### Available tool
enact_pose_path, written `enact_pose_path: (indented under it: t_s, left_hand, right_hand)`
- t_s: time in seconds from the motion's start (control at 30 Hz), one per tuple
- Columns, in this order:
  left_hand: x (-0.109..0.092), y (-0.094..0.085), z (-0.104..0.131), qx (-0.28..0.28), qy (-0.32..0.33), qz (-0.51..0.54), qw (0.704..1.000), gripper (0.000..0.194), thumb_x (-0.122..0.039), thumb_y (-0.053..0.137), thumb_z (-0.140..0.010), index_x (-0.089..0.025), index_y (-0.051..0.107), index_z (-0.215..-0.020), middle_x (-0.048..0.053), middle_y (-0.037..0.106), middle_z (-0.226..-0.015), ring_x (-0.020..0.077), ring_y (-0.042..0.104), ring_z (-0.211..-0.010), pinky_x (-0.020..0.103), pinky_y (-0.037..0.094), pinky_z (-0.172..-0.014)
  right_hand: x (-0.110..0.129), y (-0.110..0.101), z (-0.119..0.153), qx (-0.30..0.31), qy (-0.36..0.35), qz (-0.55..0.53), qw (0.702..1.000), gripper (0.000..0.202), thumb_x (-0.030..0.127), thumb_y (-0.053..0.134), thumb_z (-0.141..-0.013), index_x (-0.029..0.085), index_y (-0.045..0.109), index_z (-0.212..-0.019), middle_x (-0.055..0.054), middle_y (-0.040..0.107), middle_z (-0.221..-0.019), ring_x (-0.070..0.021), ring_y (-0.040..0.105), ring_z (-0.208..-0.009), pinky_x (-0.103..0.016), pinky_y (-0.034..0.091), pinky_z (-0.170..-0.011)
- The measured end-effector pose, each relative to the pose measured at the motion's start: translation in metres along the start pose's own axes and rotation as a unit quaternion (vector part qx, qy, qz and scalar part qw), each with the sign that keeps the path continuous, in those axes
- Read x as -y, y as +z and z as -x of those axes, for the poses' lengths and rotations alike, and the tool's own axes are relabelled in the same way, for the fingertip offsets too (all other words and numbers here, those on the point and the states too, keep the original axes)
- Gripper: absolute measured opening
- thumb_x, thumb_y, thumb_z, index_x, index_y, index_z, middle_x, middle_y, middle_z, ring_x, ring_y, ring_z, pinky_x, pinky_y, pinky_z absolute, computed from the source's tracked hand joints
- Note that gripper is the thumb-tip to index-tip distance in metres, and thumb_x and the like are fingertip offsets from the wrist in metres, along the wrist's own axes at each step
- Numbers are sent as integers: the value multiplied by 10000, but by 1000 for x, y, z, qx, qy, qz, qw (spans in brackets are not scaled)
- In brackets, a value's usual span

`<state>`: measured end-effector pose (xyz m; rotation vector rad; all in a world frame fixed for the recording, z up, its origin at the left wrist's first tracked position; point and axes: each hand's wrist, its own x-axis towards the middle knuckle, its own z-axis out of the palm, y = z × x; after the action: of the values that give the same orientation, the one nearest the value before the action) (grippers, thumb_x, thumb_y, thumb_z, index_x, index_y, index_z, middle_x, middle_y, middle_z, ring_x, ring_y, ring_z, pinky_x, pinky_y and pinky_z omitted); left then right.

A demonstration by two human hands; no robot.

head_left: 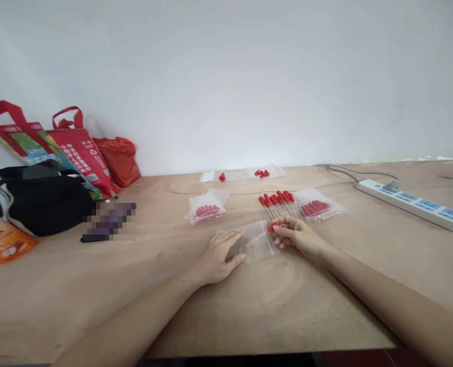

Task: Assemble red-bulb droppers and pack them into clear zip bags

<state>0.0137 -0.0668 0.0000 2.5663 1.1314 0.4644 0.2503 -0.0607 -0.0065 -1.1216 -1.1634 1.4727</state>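
Observation:
My left hand [221, 257] lies on the left part of a clear zip bag [259, 247], fingers stretched out and thumb apart. At the bag's right-hand opening, my right hand [293, 234] pinches the red rubber bulb of a dropper [272, 227]. Its thin glass tube points left into the bag. Just beyond my right hand is a row of red-bulbed droppers [278, 199] with their tubes towards me. Beside that row on the right sits a bag of droppers [316, 206], bulbs visible. Another filled bag [207, 208] lies farther left.
Near the wall lie small red pieces [262, 174] on clear plastic and another red piece [222, 177]. A white power strip [413, 204] is on the right. Red shopping bags [83, 158], a black bag [43, 196] and a blurred dark flat object [109, 223] occupy the left.

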Motion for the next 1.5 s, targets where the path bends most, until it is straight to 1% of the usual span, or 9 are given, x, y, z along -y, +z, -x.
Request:
enact_pose_path:
  t_s: [0.13, 0.27, 0.53, 0.7, 0.8, 0.9, 1.1, 1.27, 1.5]
  left_hand:
    - [0, 0, 0, 1, 3, -5, 1000, 472, -324, 451, -817, -198, 368, -1265, 63, 432, -1297, 220, 359, -1205, 409, 283, -995]
    - [-1, 1, 0, -1, 0, -4, 1000, 464, -322, 458, -816, -185, 389, -1254, 71, 434, -1295, 222, 358, -1208, 410, 281, -1000]
    - [8, -11, 1, 30, 25, 54, 998, 458, -334, 501, -803, -204, 421, -1234, 67, 466, -1269, 215, 403, -1179, 388, 323, -980]
    - [19, -18, 2, 50, 52, 86, 994, 381, -334, 540, -780, -227, 507, -1144, 50, 514, -1220, 208, 425, -1164, 370, 330, -978]
    - [19, -19, 2, 50, 55, 98, 992, 337, -324, 548, -774, -215, 523, -1093, 58, 522, -1206, 200, 442, -1148, 354, 345, -962]
    - [17, -19, 2, 48, 51, 114, 991, 262, -312, 548, -773, -209, 529, -1013, 59, 527, -1195, 195, 460, -1127, 343, 367, -933]
    - [18, -17, 3, 46, 49, 129, 989, 190, -330, 524, -794, -210, 525, -941, 60, 518, -1201, 195, 444, -1143, 346, 360, -931]
    - [20, -16, 4, 48, 57, 128, 989, 202, -335, 525, -794, -209, 521, -952, 61, 516, -1202, 191, 437, -1149, 336, 356, -935]
    - [19, -17, 5, 50, 51, 126, 989, 209, -329, 527, -793, -212, 535, -966, 59, 511, -1211, 197, 445, -1140, 349, 358, -937]
  right_hand:
    - [3, -5, 1, 113, 19, 82, 990, 318, 323, 696, -608, 165, 480, -780, 62, 525, -544, -42, 448, -348, -152, 270, -300]
    - [-1, 0, 0, 186, -17, 48, 981, 319, 338, 696, -612, 169, 470, -760, 32, 591, -639, -75, 551, -501, -186, 404, -442]
    - [-7, -1, -9, 173, -82, 130, 973, 275, 359, 691, -612, 138, 619, -759, -18, 623, -735, -103, 550, -630, -245, 427, -615]
    - [1, -1, -5, 192, -217, 311, 905, 226, 313, 508, -783, 162, 667, -836, -39, 592, -824, -113, 533, -708, -230, 409, -639]
    - [2, -8, -10, 138, -197, 366, 899, 225, 286, 473, -782, 154, 642, -851, -24, 590, -743, -103, 514, -610, -214, 389, -550]
    - [6, -19, -26, -5, -167, 428, 888, 139, 257, 512, -721, 150, 599, -705, -2, 577, -626, -103, 489, -530, -214, 364, -508]
    - [20, -17, -73, -188, -123, 551, 804, 197, 249, 572, -660, 153, 551, -831, -64, 625, -811, -163, 556, -759, -237, 381, -640]
    - [23, -2, -92, -223, -18, 563, 795, 266, 251, 541, -700, 115, 535, -928, -133, 627, -869, -202, 576, -795, -244, 383, -609]
    - [33, -12, -78, -209, -54, 516, 829, 522, 176, 485, -718, 40, 332, -1198, -105, 623, -770, -197, 578, -747, -255, 405, -630]
